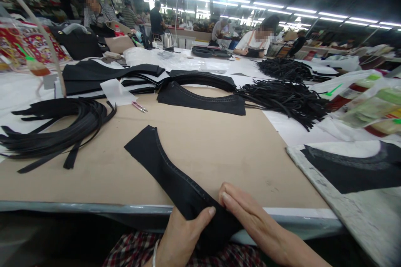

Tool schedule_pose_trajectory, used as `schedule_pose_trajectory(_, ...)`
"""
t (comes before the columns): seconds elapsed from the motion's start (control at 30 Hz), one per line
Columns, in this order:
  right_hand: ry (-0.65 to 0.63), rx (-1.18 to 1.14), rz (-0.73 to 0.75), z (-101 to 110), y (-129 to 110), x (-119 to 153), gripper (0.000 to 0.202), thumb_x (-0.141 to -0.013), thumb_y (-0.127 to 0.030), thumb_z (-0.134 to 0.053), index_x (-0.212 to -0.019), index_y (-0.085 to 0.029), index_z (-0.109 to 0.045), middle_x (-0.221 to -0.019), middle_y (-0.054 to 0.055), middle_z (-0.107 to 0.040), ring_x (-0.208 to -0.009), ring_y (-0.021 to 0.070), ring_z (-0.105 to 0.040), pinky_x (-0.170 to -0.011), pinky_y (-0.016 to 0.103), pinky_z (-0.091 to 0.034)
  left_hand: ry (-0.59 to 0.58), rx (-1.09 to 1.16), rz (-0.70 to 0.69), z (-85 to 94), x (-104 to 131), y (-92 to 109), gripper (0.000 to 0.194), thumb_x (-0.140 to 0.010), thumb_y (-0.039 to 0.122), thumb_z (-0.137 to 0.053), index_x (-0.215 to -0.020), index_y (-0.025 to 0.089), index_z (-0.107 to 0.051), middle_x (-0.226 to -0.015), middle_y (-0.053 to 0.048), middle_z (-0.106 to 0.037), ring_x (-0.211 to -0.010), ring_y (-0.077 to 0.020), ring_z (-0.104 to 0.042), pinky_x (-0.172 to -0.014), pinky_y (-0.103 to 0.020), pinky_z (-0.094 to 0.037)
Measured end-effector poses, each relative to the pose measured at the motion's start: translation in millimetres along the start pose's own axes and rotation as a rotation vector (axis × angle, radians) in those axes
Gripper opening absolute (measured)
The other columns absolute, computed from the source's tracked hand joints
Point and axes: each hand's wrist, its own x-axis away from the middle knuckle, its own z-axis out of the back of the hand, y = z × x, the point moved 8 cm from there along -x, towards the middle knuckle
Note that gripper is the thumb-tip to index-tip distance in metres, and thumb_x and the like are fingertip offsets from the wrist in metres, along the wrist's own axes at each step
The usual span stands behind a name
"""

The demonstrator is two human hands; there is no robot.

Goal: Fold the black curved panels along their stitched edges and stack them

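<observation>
A curved black fabric piece (175,175) with a stitched line along its inner edge slants from the table down over its front edge. My left hand (184,229) is closed on its lower part, thumb on top and fingers underneath. At the curved edge, my right hand (236,200) has its fingers curled tight against the piece, pinching it; the fingertips are partly hidden. Beyond it, a similar curved black piece (200,100) lies flat on the brown board (244,150), in front of a stack of the same shape (203,79).
Black strips (72,129) lie in a curved bundle at left, beside small pink-handled snips (139,107). A heap of thin black strips (282,96) sits at back right. On a stained slab (351,208) at right rests another black piece (354,171). Bottles (357,91) stand behind; co-workers sit farther back.
</observation>
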Motion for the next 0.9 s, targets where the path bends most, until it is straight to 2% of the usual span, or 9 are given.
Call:
schedule_pose_trajectory(0.1, -0.103, -0.105, -0.038, -8, 7, 2, 0.024, -0.100, -0.028, -0.027, -0.090, -0.023, -0.048, -0.093, 0.001, -0.059, -0.088, 0.0126, -0.056, -0.084, 0.026, -0.047, 0.054, 0.050, 0.014, 1.2, 1, 0, 0.041, -0.069, 0.037, -0.068, -0.104, 0.016, -0.068, -0.110, -0.008, -0.069, -0.112, -0.0281, -0.058, -0.100, -0.040, -0.045)
schedule_pose_trajectory(0.17, -0.111, -0.057, -0.018, -11, 4, 0, 0.022, -0.100, -0.028, -0.028, -0.091, -0.023, -0.048, -0.092, 0.001, -0.058, -0.086, 0.0135, -0.055, -0.085, 0.029, -0.047, 0.092, 0.058, 0.011, 2.5, 1, -1, 0.043, -0.067, 0.037, -0.070, -0.104, 0.016, -0.067, -0.110, -0.009, -0.068, -0.111, -0.0285, -0.059, -0.098, -0.040, -0.046)
schedule_pose_trajectory(0.33, -0.097, 0.109, -0.064, -15, -2, -4, 0.024, -0.098, -0.025, -0.031, -0.078, -0.023, -0.043, -0.073, -0.001, -0.054, -0.065, 0.0133, -0.053, -0.063, 0.025, -0.048, 0.107, 0.043, 0.004, 2.8, 1, -5, 0.043, -0.067, 0.036, -0.070, -0.105, 0.015, -0.067, -0.112, -0.010, -0.067, -0.110, -0.0277, -0.059, -0.098, -0.038, -0.046)
schedule_pose_trajectory(0.4, -0.074, 0.113, -0.014, -14, 0, 0, 0.022, -0.097, -0.023, -0.032, -0.080, -0.023, -0.047, -0.072, 0.000, -0.057, -0.063, 0.0131, -0.055, -0.060, 0.024, -0.048, 0.098, 0.047, -0.002, 2.7, 0, -5, 0.043, -0.067, 0.037, -0.070, -0.104, 0.015, -0.067, -0.114, -0.010, -0.067, -0.112, -0.0273, -0.058, -0.099, -0.037, -0.045)
schedule_pose_trajectory(0.47, -0.021, 0.113, 0.140, -9, -1, 8, 0.022, -0.096, -0.022, -0.032, -0.096, -0.023, -0.054, -0.088, 0.004, -0.064, -0.079, 0.0150, -0.061, -0.068, 0.025, -0.051, 0.096, 0.065, -0.002, 3.2, -1, -7, 0.045, -0.067, 0.037, -0.070, -0.106, 0.015, -0.066, -0.115, -0.010, -0.066, -0.112, -0.0274, -0.058, -0.100, -0.038, -0.045)
schedule_pose_trajectory(0.57, 0.048, 0.114, 0.329, -2, -4, 19, 0.034, -0.096, -0.022, -0.028, -0.126, -0.025, -0.046, -0.117, 0.010, -0.060, -0.109, 0.0188, -0.056, -0.086, 0.031, -0.050, 0.109, 0.084, -0.020, 4.4, -2, -8, 0.049, -0.066, 0.038, -0.072, -0.109, 0.015, -0.065, -0.116, -0.010, -0.066, -0.111, -0.0285, -0.058, -0.100, -0.041, -0.045)
schedule_pose_trajectory(0.63, 0.026, 0.063, 0.261, -2, -2, 15, 0.031, -0.097, -0.022, -0.028, -0.121, -0.025, -0.048, -0.113, 0.009, -0.061, -0.106, 0.0180, -0.057, -0.086, 0.030, -0.049, 0.116, 0.083, -0.033, 4.6, -2, -8, 0.050, -0.066, 0.038, -0.072, -0.110, 0.016, -0.065, -0.115, -0.010, -0.067, -0.110, -0.0292, -0.059, -0.100, -0.042, -0.045)
schedule_pose_trajectory(0.77, -0.095, -0.065, -0.055, -10, 0, -3, 0.023, -0.099, -0.027, -0.029, -0.085, -0.024, -0.047, -0.077, 0.000, -0.059, -0.070, 0.0124, -0.057, -0.066, 0.023, -0.048, 0.100, 0.058, 0.000, 2.8, -2, -12, 0.051, -0.066, 0.038, -0.071, -0.111, 0.015, -0.064, -0.112, -0.010, -0.068, -0.108, -0.0290, -0.060, -0.098, -0.042, -0.046)
schedule_pose_trajectory(0.9, -0.090, 0.035, -0.083, -15, -4, -9, 0.021, -0.097, -0.025, -0.030, -0.079, -0.024, -0.039, -0.071, -0.002, -0.055, -0.061, 0.0133, -0.053, -0.058, 0.024, -0.044, 0.097, 0.006, 0.011, 4.7, -2, -16, 0.049, -0.067, 0.038, -0.070, -0.110, 0.015, -0.064, -0.116, -0.011, -0.066, -0.111, -0.0294, -0.058, -0.099, -0.041, -0.045)
